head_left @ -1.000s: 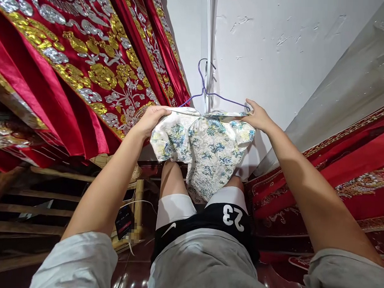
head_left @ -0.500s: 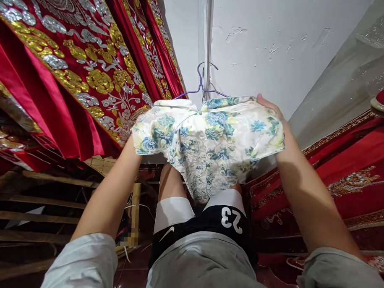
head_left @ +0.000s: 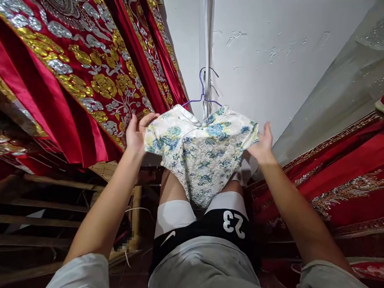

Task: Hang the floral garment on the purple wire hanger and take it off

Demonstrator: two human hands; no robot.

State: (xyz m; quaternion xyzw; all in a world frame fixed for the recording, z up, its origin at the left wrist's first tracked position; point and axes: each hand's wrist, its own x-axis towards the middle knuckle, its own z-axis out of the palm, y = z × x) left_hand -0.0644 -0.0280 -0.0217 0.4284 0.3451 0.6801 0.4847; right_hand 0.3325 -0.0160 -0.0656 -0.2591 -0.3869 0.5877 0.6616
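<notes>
Both hands of the person before me stand open, thumbs raised clear of the other fingers. With the floral blouse as dial centre, the left hand is at nine o'clock, its fingers at the edge of one short sleeve; the right hand is at three o'clock, at the edge of the other. I cannot tell how firmly the fingers bear on the cloth.

Surroundings, largest first. White wall: one o'clock, surface scuffed. Red satin hanging: ten o'clock, covered in gold and silver flowers. Red beaded cloth: between three and four o'clock. Sheer pale fabric: two o'clock, sparkling. Slatted wooden furniture: eight o'clock, dim.

The blouse is white with blue, green and yellow flowers. It hangs upright at centre, neck at twelve o'clock, lower end at six, between the person's thighs in this view. Black shorts marked 23: six o'clock. Purple wire hanger: twelve o'clock, arms running into the blouse neck, hook uppermost. White cable: eight o'clock, thin and curved.
</notes>
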